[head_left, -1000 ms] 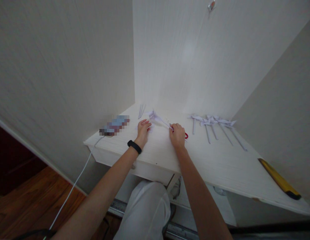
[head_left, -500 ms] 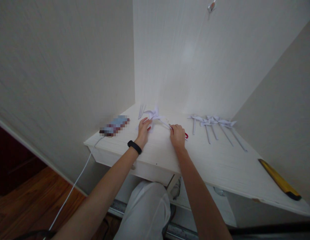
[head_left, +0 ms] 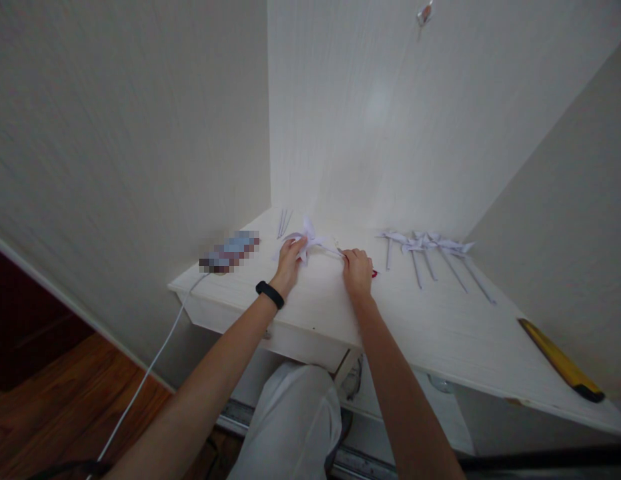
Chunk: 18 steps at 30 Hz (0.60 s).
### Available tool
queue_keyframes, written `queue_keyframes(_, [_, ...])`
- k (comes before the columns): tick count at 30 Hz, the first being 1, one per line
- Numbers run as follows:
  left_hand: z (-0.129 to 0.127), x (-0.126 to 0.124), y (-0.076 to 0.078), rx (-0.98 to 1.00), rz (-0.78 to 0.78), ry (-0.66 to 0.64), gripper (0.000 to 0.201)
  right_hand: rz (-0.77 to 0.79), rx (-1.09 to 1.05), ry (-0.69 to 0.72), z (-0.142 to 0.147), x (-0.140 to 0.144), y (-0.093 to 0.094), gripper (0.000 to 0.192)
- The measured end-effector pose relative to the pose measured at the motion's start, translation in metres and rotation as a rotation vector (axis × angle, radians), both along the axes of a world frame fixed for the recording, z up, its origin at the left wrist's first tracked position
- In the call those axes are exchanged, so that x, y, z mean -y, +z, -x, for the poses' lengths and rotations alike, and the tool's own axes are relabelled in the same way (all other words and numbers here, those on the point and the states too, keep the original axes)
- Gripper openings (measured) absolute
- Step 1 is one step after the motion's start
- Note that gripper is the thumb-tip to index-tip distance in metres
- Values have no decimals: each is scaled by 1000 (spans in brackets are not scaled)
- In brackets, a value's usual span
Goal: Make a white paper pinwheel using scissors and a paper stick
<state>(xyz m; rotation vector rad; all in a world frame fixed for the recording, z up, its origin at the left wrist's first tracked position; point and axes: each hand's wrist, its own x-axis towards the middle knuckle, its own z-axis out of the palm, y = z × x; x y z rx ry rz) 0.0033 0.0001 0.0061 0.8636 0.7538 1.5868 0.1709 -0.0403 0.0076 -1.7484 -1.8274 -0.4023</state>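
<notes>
White desk (head_left: 440, 333) | left hand (head_left: 289, 261) pinches paper pinwheel (head_left: 306, 239) | right hand (head_left: 357, 272) grips stick, red item half-hidden

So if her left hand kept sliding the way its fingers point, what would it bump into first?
The left hand already touches the paper pinwheel. Beyond it, probably the thin sticks, then the back wall; depth is unclear.

Home room corner, white desk (head_left: 440, 333) against papered walls (head_left: 115, 133), wooden floor (head_left: 65, 400), charging cable (head_left: 145, 377)
</notes>
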Motion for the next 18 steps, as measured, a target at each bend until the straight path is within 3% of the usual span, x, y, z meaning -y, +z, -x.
queue_keyframes(9, [0,5,2,28,-16,22,17,-19,4,30,1,1,1,25])
queue_keyframes(18, [2,3,-1,23,-40,30,15,-39,7,49,0,0,-1,26])
